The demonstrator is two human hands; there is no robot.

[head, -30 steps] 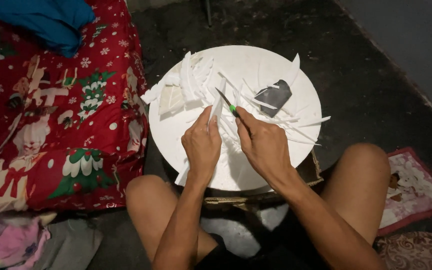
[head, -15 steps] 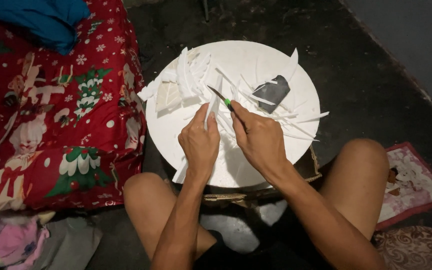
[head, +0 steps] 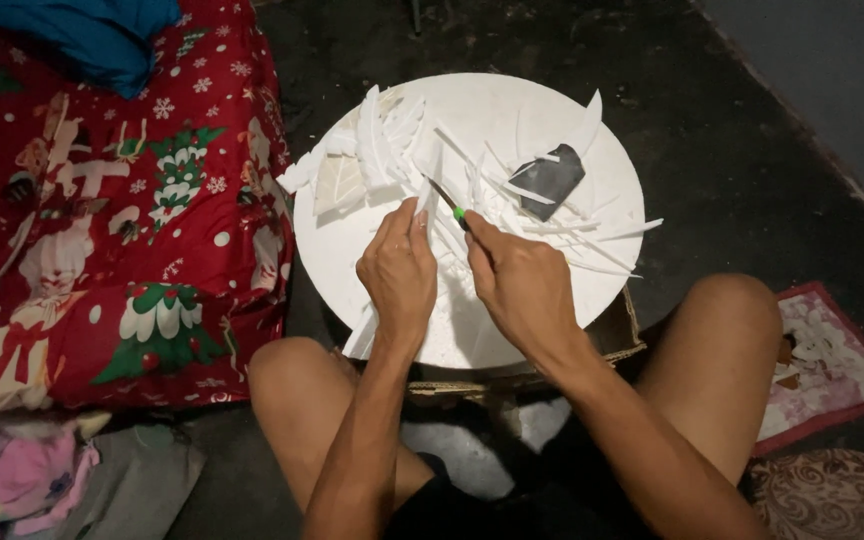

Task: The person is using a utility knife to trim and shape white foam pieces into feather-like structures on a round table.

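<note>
Red patterned cloth (head: 102, 230) lay at the left, beside a round white board (head: 552, 120) strewn with white strips (head: 382, 150). Over the board, the left hand (head: 399, 272) pinched a narrow white strip (head: 426, 190) upright. Just right of it, the right hand (head: 519, 285) gripped a green-handled knife (head: 449, 205), blade touching that strip. Farther right lay a grey scrap (head: 549, 180).

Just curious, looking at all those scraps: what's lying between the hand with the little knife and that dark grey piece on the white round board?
In the head view, thin white strips lie scattered between the right hand and the dark grey piece.
</note>
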